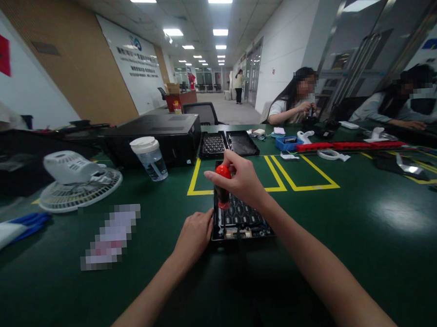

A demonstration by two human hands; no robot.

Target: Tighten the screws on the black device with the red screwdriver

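Note:
A black tray-like board (243, 220) with a grid of small parts lies on the green table (354, 234) just in front of me. My right hand (243, 177) is closed around a screwdriver with a red-capped handle (222, 172), held upright with its shaft pointing down onto the board. My left hand (195, 235) rests with curled fingers against the board's left edge, steadying it.
A white desk fan (76, 180) lies at the left beside a capped clear cup (150, 158) and a black box (154, 137). Two black trays (228, 144) sit beyond yellow floor-tape lines (300, 176). Two other people sit at the far right with tools and a red strip (349, 146).

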